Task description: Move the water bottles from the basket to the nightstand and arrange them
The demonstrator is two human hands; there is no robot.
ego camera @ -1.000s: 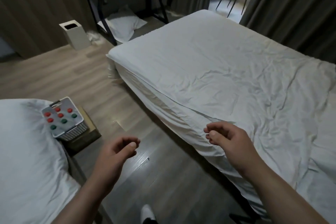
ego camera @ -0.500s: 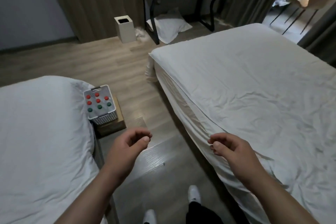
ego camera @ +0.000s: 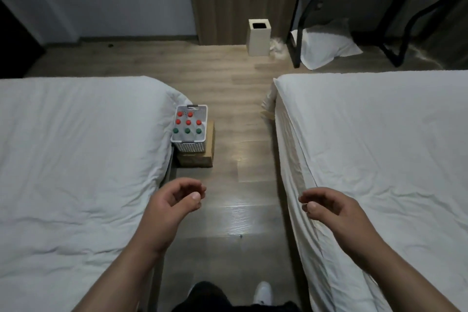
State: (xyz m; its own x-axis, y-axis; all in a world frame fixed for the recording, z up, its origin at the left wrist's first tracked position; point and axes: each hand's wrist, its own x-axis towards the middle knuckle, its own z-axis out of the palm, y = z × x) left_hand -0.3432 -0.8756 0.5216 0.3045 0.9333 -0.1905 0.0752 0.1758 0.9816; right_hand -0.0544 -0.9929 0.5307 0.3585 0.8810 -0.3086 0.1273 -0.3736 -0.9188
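Observation:
A white perforated basket (ego camera: 190,146) stands on a cardboard box (ego camera: 200,158) on the floor, against the left bed. Inside it stand several water bottles seen from above, some with red caps (ego camera: 188,122) and three with green caps (ego camera: 187,131). My left hand (ego camera: 170,208) hovers in the aisle just short of the box, fingers loosely curled, holding nothing. My right hand (ego camera: 329,210) hangs at the same height by the right bed's edge, also loosely curled and empty. No nightstand is in view.
Two beds with white sheets flank a narrow wooden-floor aisle, the left bed (ego camera: 76,159) and the right bed (ego camera: 379,159). A white bin (ego camera: 258,38), a pillow (ego camera: 324,45) on the floor and a black desk frame (ego camera: 298,33) stand at the far wall.
The view has swung left, bringing the basket from the left side to straight ahead between the beds. Both hands keep their loosely curled pose in front of me.

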